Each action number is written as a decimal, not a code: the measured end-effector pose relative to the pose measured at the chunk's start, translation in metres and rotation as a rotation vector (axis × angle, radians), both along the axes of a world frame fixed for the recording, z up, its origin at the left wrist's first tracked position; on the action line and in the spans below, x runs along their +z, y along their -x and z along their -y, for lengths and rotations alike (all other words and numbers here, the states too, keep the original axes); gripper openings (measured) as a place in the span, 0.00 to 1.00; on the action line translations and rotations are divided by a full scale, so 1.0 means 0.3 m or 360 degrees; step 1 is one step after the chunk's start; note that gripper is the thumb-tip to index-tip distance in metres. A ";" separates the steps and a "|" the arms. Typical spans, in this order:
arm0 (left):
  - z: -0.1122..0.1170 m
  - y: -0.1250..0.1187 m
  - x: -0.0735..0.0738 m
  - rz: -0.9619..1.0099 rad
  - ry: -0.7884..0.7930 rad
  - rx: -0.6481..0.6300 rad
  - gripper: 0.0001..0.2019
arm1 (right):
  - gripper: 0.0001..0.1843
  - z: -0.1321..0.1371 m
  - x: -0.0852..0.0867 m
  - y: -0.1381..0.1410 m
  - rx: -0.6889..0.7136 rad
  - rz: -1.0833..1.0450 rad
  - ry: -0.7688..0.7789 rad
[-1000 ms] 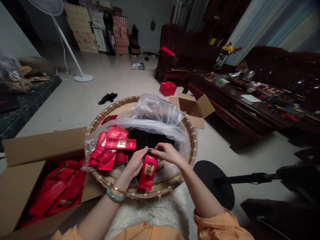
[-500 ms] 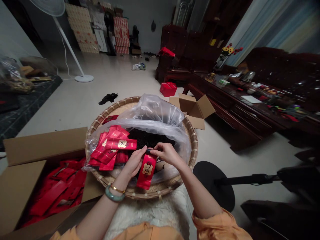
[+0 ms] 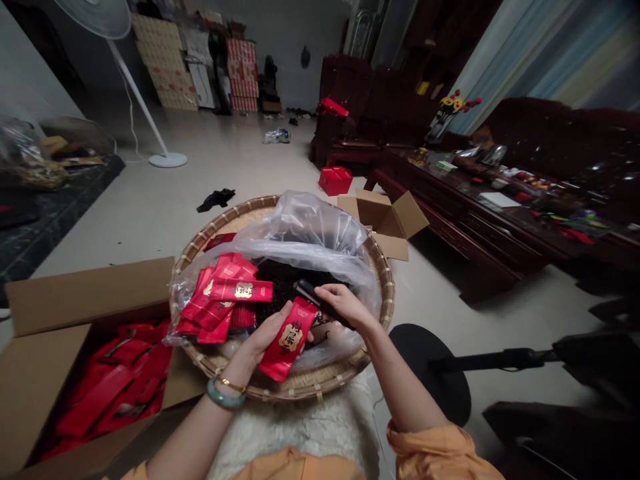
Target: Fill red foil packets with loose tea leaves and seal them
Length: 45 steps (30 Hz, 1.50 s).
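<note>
1. Gripping a red packet [image 3: 284, 348] over the near side of a woven basket [image 3: 388, 288], the left hand [image 3: 267, 330] sets its thumb along one edge, fingers behind.
2. The packet looks light, soft and slick, likely to crease; its long edges seem the surest hold.
3. Clamped on a black tool [image 3: 309, 292] near the packet's top, the right hand [image 3: 345, 304] grips a seemingly stiff, smooth body.

From here I count two hands [image 3: 270, 328] [image 3: 346, 307], one held red pouch [image 3: 287, 341], one black tool [image 3: 307, 291], one bamboo tray [image 3: 387, 293], two open cardboard boxes [image 3: 95, 288] [image 3: 411, 215], one white pedestal fan [image 3: 138, 97].
</note>
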State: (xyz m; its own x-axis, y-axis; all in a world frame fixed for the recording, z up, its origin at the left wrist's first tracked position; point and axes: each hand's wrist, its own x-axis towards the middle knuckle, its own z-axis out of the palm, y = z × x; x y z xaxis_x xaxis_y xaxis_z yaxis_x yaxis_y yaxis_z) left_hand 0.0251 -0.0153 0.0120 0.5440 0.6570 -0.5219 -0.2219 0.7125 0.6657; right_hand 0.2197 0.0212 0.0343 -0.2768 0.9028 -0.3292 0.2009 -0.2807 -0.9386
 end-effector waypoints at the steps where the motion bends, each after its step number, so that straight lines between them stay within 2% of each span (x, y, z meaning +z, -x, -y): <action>1: -0.001 0.002 0.000 0.0005 0.0012 -0.0003 0.32 | 0.25 -0.002 0.001 -0.013 -0.0021 -0.0010 0.0004; 5: -0.005 0.002 -0.001 0.0063 0.0046 0.0003 0.34 | 0.23 0.005 -0.001 -0.035 0.0059 0.0123 -0.0112; 12: -0.006 -0.022 -0.009 0.0133 0.0033 0.0080 0.31 | 0.17 0.027 -0.012 0.009 0.0070 0.0383 -0.0379; 17: -0.021 -0.034 -0.021 0.0186 0.0024 0.0342 0.24 | 0.15 0.032 -0.015 0.020 0.0090 0.0541 -0.0593; 21: -0.041 -0.044 -0.021 0.0205 -0.0129 0.0399 0.21 | 0.15 0.040 -0.013 0.028 0.0095 0.0610 -0.0644; 26: -0.049 -0.044 -0.019 0.0157 -0.0191 0.0439 0.16 | 0.14 0.051 -0.006 0.035 0.0127 0.0585 -0.0627; 32: -0.044 -0.041 -0.015 0.0133 -0.0169 0.0444 0.16 | 0.16 0.057 -0.010 0.035 0.0170 0.0594 -0.0626; 38: -0.025 -0.033 -0.003 0.0113 -0.0197 0.0294 0.25 | 0.18 0.055 -0.011 0.039 0.0155 0.0657 -0.0626; 42: -0.015 -0.023 0.014 0.0048 -0.0282 0.0200 0.26 | 0.20 0.044 -0.019 -0.006 0.0110 0.0640 -0.0628; 45: -0.019 -0.017 0.014 0.0015 -0.0314 0.0254 0.23 | 0.21 0.035 -0.044 -0.059 0.0009 0.0900 -0.0758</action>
